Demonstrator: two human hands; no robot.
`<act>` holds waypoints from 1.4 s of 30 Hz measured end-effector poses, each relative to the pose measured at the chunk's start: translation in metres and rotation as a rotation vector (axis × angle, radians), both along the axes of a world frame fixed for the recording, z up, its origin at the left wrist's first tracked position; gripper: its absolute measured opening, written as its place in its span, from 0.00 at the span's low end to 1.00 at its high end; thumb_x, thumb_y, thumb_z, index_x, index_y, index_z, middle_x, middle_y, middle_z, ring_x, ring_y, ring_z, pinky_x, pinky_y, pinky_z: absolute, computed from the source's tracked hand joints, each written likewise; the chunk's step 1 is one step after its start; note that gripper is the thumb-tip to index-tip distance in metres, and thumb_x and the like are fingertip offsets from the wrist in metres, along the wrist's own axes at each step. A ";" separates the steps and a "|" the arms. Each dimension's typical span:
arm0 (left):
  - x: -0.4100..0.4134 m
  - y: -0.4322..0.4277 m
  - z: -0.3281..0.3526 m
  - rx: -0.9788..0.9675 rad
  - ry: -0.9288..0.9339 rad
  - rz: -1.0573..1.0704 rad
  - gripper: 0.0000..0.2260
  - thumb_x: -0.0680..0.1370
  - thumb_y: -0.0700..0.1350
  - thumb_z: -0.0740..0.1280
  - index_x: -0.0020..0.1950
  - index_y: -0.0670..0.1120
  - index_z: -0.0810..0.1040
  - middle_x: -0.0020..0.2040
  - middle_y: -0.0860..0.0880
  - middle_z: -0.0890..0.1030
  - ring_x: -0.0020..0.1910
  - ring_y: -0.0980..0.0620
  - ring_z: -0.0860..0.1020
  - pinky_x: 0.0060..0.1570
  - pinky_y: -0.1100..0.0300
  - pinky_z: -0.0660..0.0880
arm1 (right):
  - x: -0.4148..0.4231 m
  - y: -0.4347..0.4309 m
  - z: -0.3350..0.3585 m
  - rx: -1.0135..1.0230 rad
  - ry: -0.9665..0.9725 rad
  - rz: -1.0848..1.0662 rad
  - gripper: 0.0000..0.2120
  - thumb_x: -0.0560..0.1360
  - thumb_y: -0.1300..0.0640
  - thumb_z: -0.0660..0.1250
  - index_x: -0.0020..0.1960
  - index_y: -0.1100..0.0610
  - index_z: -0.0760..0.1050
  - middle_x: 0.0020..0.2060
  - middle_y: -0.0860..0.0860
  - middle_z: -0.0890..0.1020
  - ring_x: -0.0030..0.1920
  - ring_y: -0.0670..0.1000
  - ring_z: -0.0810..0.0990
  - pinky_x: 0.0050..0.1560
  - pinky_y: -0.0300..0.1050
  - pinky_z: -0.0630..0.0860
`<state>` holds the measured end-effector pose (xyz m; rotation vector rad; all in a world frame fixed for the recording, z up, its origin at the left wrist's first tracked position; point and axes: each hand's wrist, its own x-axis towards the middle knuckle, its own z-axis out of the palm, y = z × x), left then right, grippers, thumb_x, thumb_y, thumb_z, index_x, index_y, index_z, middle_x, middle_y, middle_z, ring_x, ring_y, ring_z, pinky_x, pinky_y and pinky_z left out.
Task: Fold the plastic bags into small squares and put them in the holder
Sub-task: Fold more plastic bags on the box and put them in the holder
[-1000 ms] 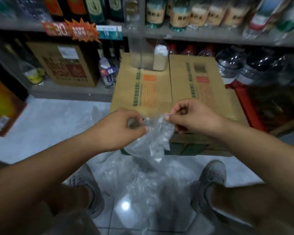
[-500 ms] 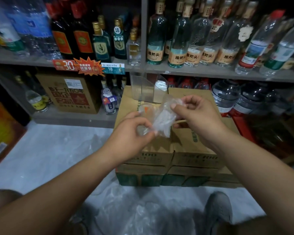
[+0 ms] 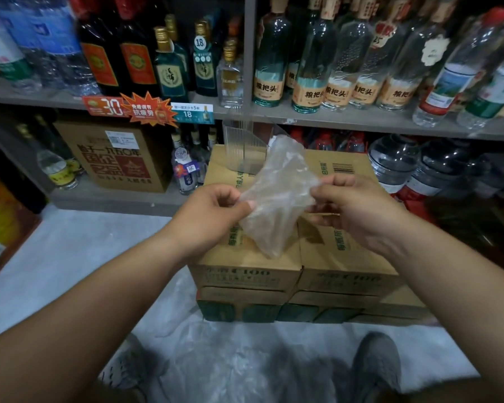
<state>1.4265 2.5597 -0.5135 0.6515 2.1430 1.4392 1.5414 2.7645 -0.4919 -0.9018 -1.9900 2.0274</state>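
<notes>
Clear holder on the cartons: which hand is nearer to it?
Left. The left hand pinches the plastic bag just in front of the holder; the right hand grips the bag's other edge, farther to the right.

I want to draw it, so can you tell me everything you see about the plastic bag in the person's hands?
The plastic bag is thin, see-through, a bit cloudy and crinkled. It looks partly folded into a long flat shape, wide at the top and narrowing to a point below. It is held up above the cardboard boxes, in front of the clear holder. The left hand pinches its left edge and the right hand pinches its right edge.
</notes>
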 end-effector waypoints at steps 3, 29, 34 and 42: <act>-0.009 -0.004 -0.006 -0.077 0.015 0.057 0.11 0.77 0.54 0.73 0.43 0.47 0.83 0.45 0.44 0.85 0.43 0.52 0.82 0.49 0.47 0.79 | -0.001 0.013 -0.003 -0.013 -0.102 0.005 0.03 0.77 0.60 0.70 0.49 0.60 0.80 0.35 0.54 0.80 0.33 0.48 0.79 0.35 0.43 0.79; 0.002 -0.001 -0.014 -0.015 0.018 0.054 0.04 0.75 0.43 0.76 0.41 0.47 0.84 0.35 0.51 0.82 0.32 0.60 0.78 0.34 0.67 0.75 | -0.012 0.008 -0.004 0.307 0.225 -0.123 0.15 0.75 0.47 0.74 0.56 0.55 0.78 0.48 0.53 0.82 0.48 0.49 0.83 0.49 0.44 0.81; -0.005 -0.002 -0.007 0.141 -0.178 0.259 0.05 0.77 0.39 0.73 0.49 0.39 0.80 0.34 0.46 0.78 0.27 0.57 0.77 0.30 0.66 0.76 | 0.002 0.002 -0.008 0.277 0.188 -0.141 0.17 0.80 0.45 0.67 0.56 0.59 0.77 0.50 0.53 0.81 0.50 0.51 0.81 0.55 0.52 0.81; -0.007 0.004 -0.009 0.324 -0.501 0.284 0.05 0.78 0.38 0.71 0.48 0.43 0.76 0.34 0.48 0.82 0.40 0.51 0.84 0.40 0.59 0.82 | 0.008 -0.021 -0.030 0.356 -0.156 0.256 0.19 0.75 0.46 0.73 0.63 0.47 0.76 0.49 0.49 0.83 0.47 0.47 0.84 0.47 0.42 0.80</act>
